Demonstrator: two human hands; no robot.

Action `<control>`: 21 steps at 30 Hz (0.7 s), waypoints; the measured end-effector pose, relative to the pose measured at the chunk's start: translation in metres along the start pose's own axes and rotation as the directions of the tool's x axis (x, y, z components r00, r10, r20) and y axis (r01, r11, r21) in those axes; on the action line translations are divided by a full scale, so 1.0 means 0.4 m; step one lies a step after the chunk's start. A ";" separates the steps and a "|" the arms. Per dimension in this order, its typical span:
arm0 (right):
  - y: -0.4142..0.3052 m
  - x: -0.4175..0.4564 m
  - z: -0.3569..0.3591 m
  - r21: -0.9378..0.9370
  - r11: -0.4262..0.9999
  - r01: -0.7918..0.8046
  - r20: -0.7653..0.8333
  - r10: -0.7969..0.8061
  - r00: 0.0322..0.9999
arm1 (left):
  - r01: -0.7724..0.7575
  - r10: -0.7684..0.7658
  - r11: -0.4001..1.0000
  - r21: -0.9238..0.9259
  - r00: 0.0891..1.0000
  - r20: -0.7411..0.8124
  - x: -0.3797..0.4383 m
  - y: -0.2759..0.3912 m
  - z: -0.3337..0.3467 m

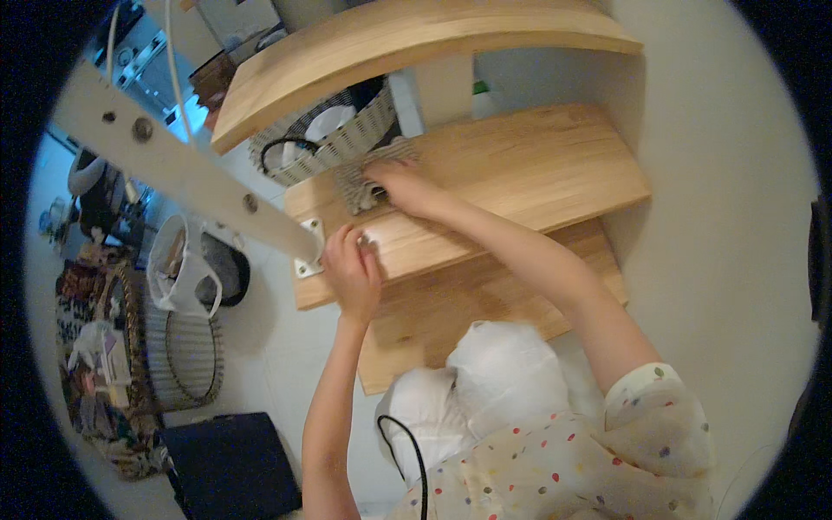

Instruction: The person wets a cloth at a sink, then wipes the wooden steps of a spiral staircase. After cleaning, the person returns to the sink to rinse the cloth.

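Note:
My right hand (400, 185) is on a grey textured cloth (354, 188), its fingers curled into the fabric. The cloth lies bunched on a light wooden stair tread (520, 169), close to the tread's far edge. Beside the foot of a pale railing post (227, 188), my left hand (353, 266) rests at the left end of the same tread, fingers bent. A small pale thing or a glint shows by its fingertips, too unclear to name. A white metal mounting plate (311, 250) with screws fixes the post to the wood.
Another wooden tread (442, 39) rises above, and a lower one (416, 318) sits near my knees. A woven basket (344, 140) stands behind the stairs. Left on the floor are a white bag (172, 266), a wire basket (192, 357) and a dark box (231, 465). A wall (715, 227) borders the right.

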State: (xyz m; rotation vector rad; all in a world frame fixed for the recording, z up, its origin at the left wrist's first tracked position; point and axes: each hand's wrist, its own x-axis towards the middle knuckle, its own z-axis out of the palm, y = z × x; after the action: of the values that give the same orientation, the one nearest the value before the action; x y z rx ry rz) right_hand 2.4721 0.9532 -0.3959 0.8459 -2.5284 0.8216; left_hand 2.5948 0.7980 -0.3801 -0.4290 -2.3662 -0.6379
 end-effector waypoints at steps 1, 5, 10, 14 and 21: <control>0.052 -0.024 -0.038 0.002 1.000 -0.027 -0.044 0.027 0.999 | 0.014 -0.014 1.000 -0.001 1.000 -0.018 0.000 -0.007 0.008; 0.250 -0.183 -0.276 -0.006 0.929 -0.369 -0.003 0.369 0.929 | 0.054 -0.054 0.999 -0.005 0.998 -0.011 -0.002 0.008 0.009; 0.340 -0.256 -0.628 -0.462 0.665 -0.587 -0.092 0.622 0.777 | 0.063 -0.063 0.997 0.052 0.998 0.009 0.003 0.005 -0.005; 0.475 -0.376 -0.661 -0.317 0.655 -0.686 -0.293 0.620 0.728 | 0.038 -0.039 0.999 0.027 0.999 0.036 0.012 0.038 0.015; 0.281 -0.589 -0.626 -0.365 0.586 -0.724 -0.514 0.521 0.681 | 0.030 -0.034 0.994 0.107 0.999 0.028 0.008 0.022 -0.004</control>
State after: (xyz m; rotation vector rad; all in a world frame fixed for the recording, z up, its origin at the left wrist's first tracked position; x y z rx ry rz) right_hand 2.6149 1.2840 -0.3635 -0.4243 -2.4916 0.3107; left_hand 2.5972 0.8050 -0.3739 -0.3565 -2.4268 -0.5201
